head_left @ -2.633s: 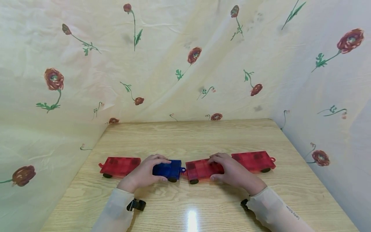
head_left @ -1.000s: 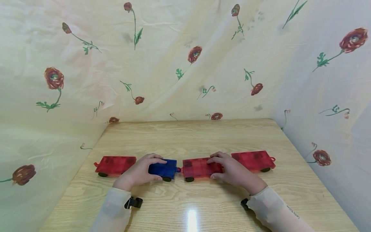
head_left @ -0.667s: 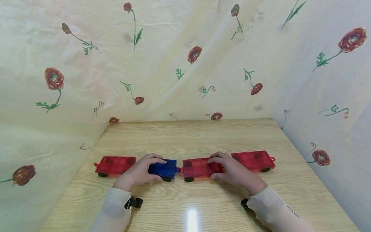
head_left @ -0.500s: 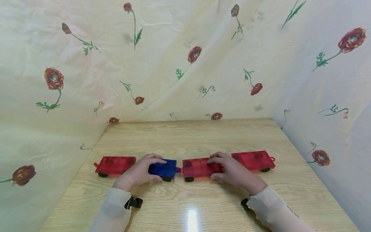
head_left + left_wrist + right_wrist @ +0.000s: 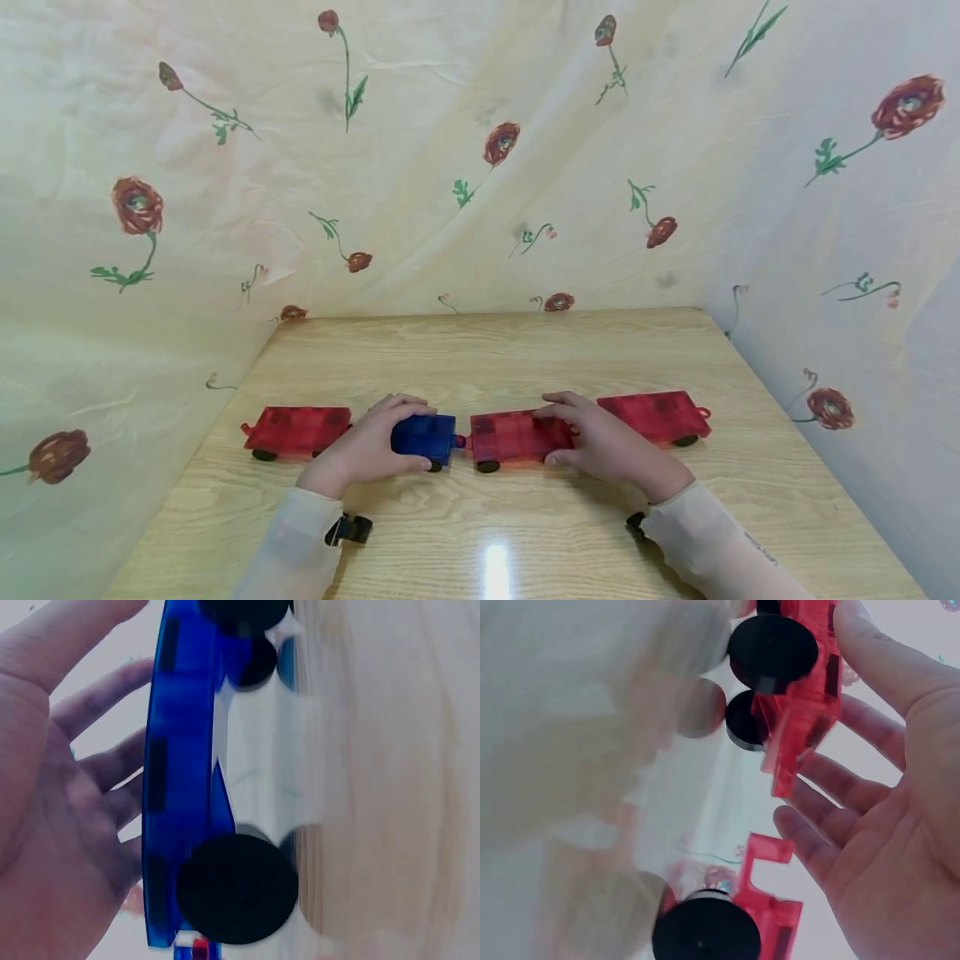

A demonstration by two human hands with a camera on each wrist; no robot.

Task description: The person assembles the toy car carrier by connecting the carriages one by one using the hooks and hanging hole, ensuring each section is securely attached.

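A blue wheeled toy wagon point(image 5: 423, 439) stands mid-table, its hitch overlapping that of the red wagon point(image 5: 510, 437) on its right. My left hand point(image 5: 367, 446) arches over the blue wagon's left end. In the left wrist view the thumb lies beside the wagon's top edge, slightly apart, and the other fingers point(image 5: 112, 690) pass behind it. The right hand point(image 5: 600, 437) grips the right end of the middle red wagon, thumb point(image 5: 862, 637) on its near side. Another red wagon point(image 5: 300, 429) stands at far left, partly behind the left wrist.
A third red wagon point(image 5: 656, 417) stands at the right behind the right hand; a gap separates its ring from the middle wagon's hook in the right wrist view. Flowered cloth point(image 5: 420, 167) walls in the wooden table point(image 5: 480, 350) at the back and sides.
The blue, middle red and far left wagons have shifted a little left, and the blue and red hitches now overlap. Just now the left fingers have risen off the blue wagon's top.
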